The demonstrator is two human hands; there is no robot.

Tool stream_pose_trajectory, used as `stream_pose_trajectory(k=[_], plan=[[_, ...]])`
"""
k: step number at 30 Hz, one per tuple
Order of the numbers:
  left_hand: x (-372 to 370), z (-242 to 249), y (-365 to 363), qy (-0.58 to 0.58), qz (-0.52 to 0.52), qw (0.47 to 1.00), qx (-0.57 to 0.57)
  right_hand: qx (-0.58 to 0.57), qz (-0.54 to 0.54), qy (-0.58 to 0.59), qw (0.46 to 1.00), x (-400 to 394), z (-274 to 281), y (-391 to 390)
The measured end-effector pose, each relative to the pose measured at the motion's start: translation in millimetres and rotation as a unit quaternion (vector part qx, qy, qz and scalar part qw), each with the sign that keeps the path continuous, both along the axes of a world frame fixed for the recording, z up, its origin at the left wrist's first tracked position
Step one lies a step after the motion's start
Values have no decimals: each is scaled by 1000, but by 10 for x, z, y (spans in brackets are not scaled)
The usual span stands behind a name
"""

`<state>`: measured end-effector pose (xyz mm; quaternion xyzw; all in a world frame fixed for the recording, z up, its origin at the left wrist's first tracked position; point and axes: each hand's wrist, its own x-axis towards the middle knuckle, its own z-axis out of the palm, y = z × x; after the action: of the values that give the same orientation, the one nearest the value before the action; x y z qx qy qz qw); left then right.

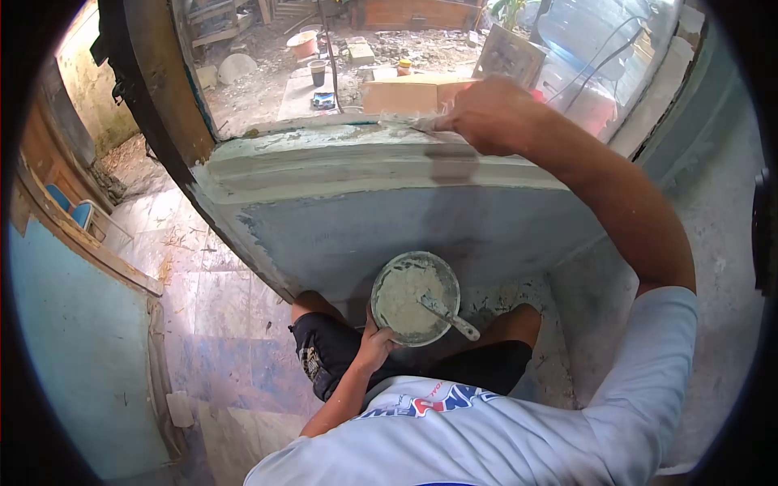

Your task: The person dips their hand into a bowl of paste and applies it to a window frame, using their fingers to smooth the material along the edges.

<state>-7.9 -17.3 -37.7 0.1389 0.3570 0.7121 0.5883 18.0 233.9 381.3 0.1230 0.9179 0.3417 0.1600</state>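
While we look down from head height, our left hand [374, 347] cups a round grey metal bowl [415, 298] from below, fingers curled under its near edge and thumb against the rim, holding it just above our knees. Inside the bowl lies a thick bed of pale grey-green putty [403, 301], and a putty-caked spoon [448, 314] rests in it, handle poking out over the right rim. Our right hand [486, 116] reaches up and forward, fingers bunched tight on a small flat scraper [421, 126] whose shape we cannot make out clearly, pressed against the top ledge of a blue-grey curved panel [389, 219] smeared with the same pale putty. Beyond the ledge, on rubble-strewn ground, stand a dark cup [318, 71] and an orange bucket [303, 42]; their contents are too small to tell.
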Motion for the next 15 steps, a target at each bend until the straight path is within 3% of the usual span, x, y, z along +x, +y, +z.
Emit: stream_pose_trajectory(k=[3, 5, 7, 15], plan=[[16, 26, 25, -7, 15, 1000, -2, -2, 44, 49, 998, -105, 115, -153], [31, 25, 31, 1, 11, 1000, -7, -26, 13, 48, 998, -214, 146, -255], [34, 40, 32, 9, 9, 1000, -14, -3, 78, 55, 995, -286, 53, -191], [68, -51, 34, -7, 6, 1000, -11, 8, 38, 20, 999, -246, -59, -7]])
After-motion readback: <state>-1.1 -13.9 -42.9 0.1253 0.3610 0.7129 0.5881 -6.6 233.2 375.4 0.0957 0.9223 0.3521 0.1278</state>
